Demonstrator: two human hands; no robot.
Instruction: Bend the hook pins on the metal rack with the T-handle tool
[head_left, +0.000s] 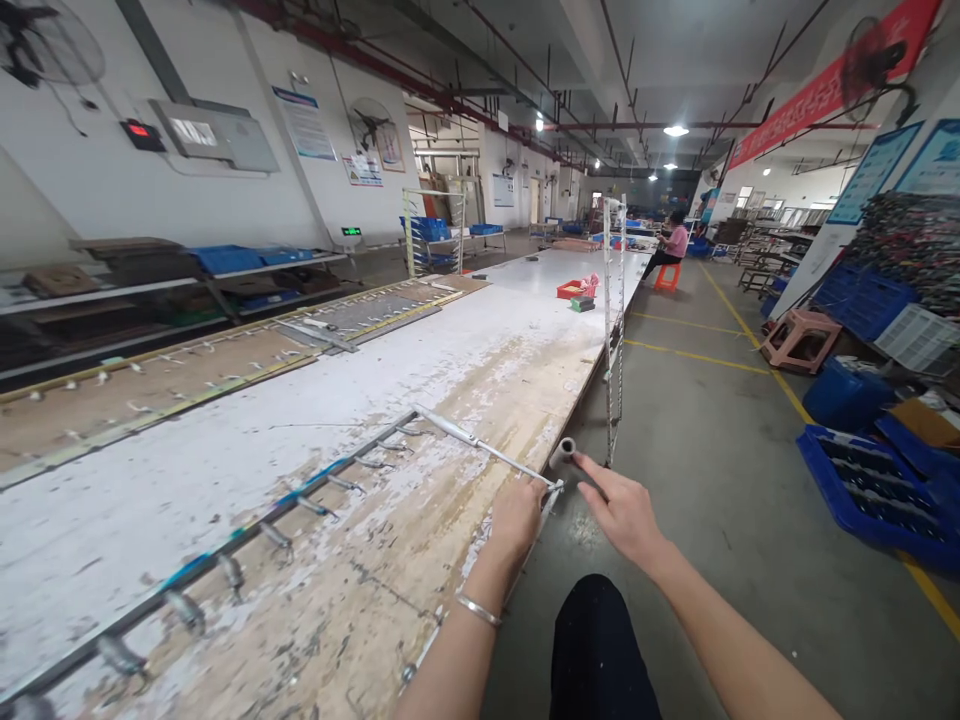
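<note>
My left hand (517,515) is closed at the table's right edge, on the near end of a thin metal rod (517,463) that lies slantwise over the worn table (450,520). Just right of it, my right hand (619,505) has its fingers apart, with the index fingertip touching a short grey tube (562,453) at the table edge. What holds the tube up is hidden. A long dark rack bar (247,535) with a row of metal hooks runs along the table to the left, its far end by the rod's far end.
An upright white rack frame (615,330) stands at the table's right edge. Farther off are a red box (574,288) and a seated person (670,243). Boards with hooks (150,385) lie along the left side. Blue crates (877,490) stand on the floor at right.
</note>
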